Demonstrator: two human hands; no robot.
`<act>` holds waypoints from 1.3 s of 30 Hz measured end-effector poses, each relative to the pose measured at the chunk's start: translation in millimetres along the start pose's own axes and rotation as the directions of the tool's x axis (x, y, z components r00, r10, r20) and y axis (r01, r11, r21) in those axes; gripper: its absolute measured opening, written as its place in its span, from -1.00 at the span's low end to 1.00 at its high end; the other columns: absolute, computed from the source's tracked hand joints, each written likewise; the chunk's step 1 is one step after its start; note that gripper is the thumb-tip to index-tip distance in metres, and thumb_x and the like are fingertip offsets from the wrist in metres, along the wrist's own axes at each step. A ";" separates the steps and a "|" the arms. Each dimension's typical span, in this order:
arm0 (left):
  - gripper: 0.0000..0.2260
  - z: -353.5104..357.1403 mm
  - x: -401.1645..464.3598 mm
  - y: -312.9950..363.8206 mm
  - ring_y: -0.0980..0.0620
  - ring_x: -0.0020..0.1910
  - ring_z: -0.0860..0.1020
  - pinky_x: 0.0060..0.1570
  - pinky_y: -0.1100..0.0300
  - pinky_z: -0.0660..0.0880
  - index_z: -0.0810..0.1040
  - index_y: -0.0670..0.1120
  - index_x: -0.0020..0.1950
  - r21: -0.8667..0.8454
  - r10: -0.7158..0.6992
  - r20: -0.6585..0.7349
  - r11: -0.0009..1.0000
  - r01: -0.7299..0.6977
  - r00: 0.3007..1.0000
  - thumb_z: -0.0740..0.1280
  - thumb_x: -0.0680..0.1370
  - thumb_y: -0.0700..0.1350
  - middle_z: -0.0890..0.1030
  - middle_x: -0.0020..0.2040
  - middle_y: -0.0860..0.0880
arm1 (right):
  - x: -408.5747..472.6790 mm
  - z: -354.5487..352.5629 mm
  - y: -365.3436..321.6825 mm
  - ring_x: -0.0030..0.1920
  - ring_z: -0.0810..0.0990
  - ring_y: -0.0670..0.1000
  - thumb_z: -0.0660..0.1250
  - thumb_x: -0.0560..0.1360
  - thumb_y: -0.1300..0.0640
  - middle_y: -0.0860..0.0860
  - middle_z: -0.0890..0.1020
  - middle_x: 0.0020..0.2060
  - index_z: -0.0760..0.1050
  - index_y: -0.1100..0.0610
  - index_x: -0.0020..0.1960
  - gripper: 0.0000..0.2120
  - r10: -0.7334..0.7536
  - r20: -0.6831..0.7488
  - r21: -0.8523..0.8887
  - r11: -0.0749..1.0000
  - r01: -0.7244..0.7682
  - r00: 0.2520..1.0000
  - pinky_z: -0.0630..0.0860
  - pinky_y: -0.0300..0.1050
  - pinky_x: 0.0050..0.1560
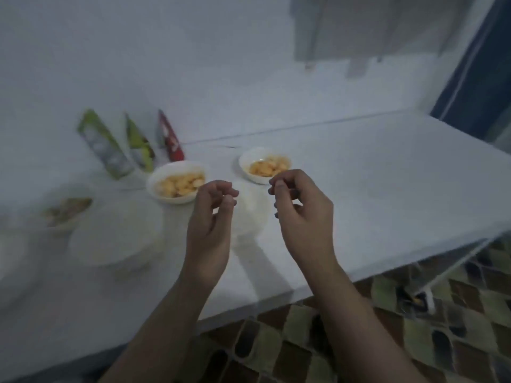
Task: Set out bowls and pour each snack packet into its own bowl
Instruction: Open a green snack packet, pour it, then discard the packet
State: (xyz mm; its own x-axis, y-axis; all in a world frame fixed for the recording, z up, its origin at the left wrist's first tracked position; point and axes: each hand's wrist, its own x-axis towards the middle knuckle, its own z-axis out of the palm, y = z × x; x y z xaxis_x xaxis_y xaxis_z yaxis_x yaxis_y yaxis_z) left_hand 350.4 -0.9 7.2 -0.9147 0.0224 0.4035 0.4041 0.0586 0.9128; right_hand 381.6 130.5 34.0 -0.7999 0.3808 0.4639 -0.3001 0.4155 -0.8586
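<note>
done: three bowls [177,181] filled, far-left to middle | left: empty bowl [116,233] near-left, packets [138,139] propped far left | left hand [213,214], right hand [298,208] loosely curled, holding nothing

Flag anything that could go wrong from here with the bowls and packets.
The empty bowl sits close to the left forearm, so a sweep of the left hand could knock it. The three packets lean on the wall right behind the filled bowl; reaching over could tip it. The picture is blurred, so aim may be off.
</note>
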 end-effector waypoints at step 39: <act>-0.57 -322.6 366.4 -288.5 -0.12 0.26 0.46 0.35 -0.07 0.34 0.52 -0.03 0.24 0.045 -0.680 0.031 0.733 0.679 0.733 0.03 0.61 0.18 0.50 0.32 -0.08 | 133.4 516.6 68.9 0.45 0.26 0.14 0.43 0.47 -0.06 0.10 0.29 0.46 0.06 0.08 0.54 -0.20 0.352 0.419 -0.255 0.930 -0.263 0.837 0.34 0.16 0.37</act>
State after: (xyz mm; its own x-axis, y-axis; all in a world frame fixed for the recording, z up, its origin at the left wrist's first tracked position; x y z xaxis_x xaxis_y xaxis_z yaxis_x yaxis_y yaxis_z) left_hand -100.3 -331.6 -88.1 -0.9449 0.0073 -0.3272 -0.3247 0.1035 0.9401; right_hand -14.4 -216.8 -76.0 -0.9929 0.1191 -0.0052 0.0642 0.4972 -0.8652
